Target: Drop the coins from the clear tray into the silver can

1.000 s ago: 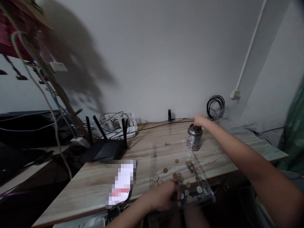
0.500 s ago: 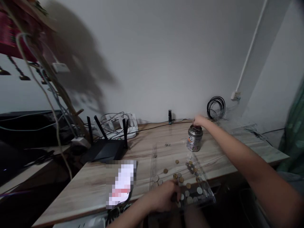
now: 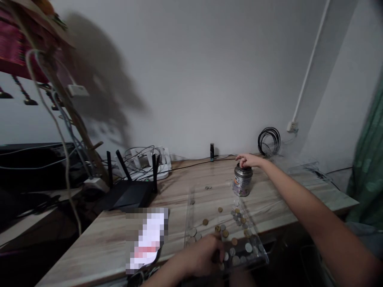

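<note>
My right hand [image 3: 247, 160] is over the top of a round metal coin tin [image 3: 242, 184] with a printed picture on its side. One finger stretches out to the left, another points down onto the lid, and no coin shows between them. Down at the front edge of a clear plastic tray [image 3: 259, 239], my left hand [image 3: 208, 255] has its fingers curled downward among the coins. Whatever its fingertips hold is hidden. Silver coins [image 3: 248, 248] and gold-coloured coins [image 3: 205, 222] lie scattered in the tray, with a cluster of small ones near its right side.
A phone [image 3: 148, 239] with a blurred screen lies left of the tray. Behind it stand a black router [image 3: 131, 194] and a white router [image 3: 163, 172] with tangled cables. A small black bottle [image 3: 212, 152] and a coiled black cable [image 3: 269, 141] are by the wall.
My right hand's fingers have spread on the tin lid, where they were bunched before. The left hand stays among the coins. The whole view has shifted slightly.
</note>
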A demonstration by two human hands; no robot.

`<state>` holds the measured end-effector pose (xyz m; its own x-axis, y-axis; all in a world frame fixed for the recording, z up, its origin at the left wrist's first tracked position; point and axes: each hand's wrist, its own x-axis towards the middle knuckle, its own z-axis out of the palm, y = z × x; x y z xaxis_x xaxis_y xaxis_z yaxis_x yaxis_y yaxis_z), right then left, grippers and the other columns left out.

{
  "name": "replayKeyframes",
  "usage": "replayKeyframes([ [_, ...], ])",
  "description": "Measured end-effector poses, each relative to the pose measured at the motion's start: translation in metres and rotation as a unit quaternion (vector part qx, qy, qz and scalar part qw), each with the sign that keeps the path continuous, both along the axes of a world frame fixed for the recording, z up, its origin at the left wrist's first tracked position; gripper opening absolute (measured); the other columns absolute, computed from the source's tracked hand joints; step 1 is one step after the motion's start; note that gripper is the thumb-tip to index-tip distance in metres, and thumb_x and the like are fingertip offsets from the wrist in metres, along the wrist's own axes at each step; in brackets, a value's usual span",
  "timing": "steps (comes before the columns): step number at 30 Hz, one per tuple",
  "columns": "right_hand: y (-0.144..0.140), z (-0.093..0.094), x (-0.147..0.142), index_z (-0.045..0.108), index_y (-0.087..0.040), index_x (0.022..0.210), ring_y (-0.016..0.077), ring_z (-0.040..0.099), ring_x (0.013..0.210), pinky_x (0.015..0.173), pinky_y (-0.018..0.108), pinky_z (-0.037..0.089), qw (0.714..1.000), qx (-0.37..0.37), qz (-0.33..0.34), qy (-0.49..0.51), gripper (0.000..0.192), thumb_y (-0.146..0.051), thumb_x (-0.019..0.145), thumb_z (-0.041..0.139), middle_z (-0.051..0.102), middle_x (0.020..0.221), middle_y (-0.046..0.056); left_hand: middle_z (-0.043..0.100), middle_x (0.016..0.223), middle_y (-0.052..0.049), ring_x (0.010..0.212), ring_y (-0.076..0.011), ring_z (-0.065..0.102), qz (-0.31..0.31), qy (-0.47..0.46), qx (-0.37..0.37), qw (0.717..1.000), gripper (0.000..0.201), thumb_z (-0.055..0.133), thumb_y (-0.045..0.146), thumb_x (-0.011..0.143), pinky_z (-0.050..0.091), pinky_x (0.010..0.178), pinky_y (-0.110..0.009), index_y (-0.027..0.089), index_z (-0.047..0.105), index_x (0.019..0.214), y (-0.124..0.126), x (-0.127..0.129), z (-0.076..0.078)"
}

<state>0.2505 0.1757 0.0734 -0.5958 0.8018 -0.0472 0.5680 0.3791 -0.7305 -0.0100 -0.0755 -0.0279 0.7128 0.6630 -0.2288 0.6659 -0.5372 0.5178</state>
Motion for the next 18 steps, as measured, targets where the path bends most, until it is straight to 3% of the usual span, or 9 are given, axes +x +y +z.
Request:
replayKeyframes([
  [4,0.0044,-0.0009,-0.0055,0.047,-0.011,0.115,0.0113,0.053,0.061,0.055,0.019,0.037,1.000,0.017,-0.002,-0.026,0.066,-0.002,0.051,0.042,0.062,0.062,-0.003,0.056,0.095,0.000,0.074,-0.0111,0.050,0.004,-0.004,0.009,1.000,0.022,0.057,0.012,0.064,0.040,0.062,-0.018,0.019,0.060,0.084,-0.0004,-0.0002,-0.0012],
  [14,-0.0016,-0.0077,-0.0046,0.050,-0.013,0.107,0.0120,0.049,0.061,0.056,0.021,0.035,0.979,0.164,0.053,-0.112,0.062,-0.001,0.047,0.038,0.058,0.064,-0.002,0.056,0.096,0.000,0.077,-0.0118,0.050,0.003,-0.013,0.013,1.000,0.021,0.057,0.014,0.065,0.040,0.064,-0.019,0.020,0.060,0.085,-0.0003,-0.0005,-0.0030],
  [18,0.0012,-0.0067,-0.0035,0.047,-0.012,0.114,0.0126,0.050,0.065,0.057,0.021,0.037,0.980,0.154,0.058,-0.115,0.068,-0.001,0.047,0.040,0.058,0.070,-0.001,0.054,0.099,-0.001,0.077,-0.0122,0.050,0.005,-0.011,0.003,1.000,0.022,0.057,0.013,0.063,0.040,0.062,-0.019,0.019,0.060,0.084,0.0006,-0.0001,-0.0041],
])
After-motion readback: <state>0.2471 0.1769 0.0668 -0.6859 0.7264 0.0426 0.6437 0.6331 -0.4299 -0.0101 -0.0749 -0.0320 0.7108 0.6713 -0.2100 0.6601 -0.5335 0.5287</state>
